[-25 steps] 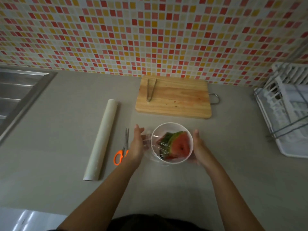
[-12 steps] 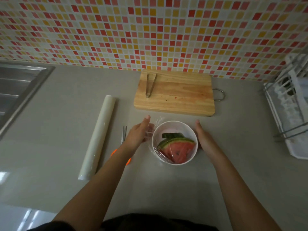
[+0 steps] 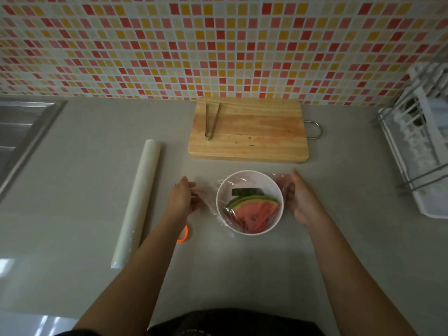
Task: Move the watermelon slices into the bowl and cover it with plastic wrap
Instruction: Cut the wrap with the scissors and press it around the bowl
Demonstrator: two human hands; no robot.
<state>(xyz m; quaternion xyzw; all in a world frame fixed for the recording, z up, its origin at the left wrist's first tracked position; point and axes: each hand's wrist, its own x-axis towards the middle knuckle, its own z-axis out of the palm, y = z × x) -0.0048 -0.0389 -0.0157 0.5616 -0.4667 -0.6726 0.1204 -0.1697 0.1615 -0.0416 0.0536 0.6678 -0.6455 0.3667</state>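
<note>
The left hand (image 3: 181, 200) has drawn away from the bowl (image 3: 254, 177) since half a second ago. Its fingers are curled on the plastic wrap (image 3: 203, 192), which now stretches rightward over the rim. Between the hands, the watermelon slices (image 3: 254, 209) lie in the bowl. The right hand (image 3: 299, 202), earlier flat against the bowl's side, now curls its fingers on the other edge of the plastic wrap.

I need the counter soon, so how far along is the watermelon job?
Done: the watermelon slices lie in the bowl, and the cutting board holds only tongs. In hand: plastic wrap lies over the bowl, its loose edges sticking out at the left hand and right hand. Left: press those edges down around the rim; how well it seals, I cannot tell.
</note>
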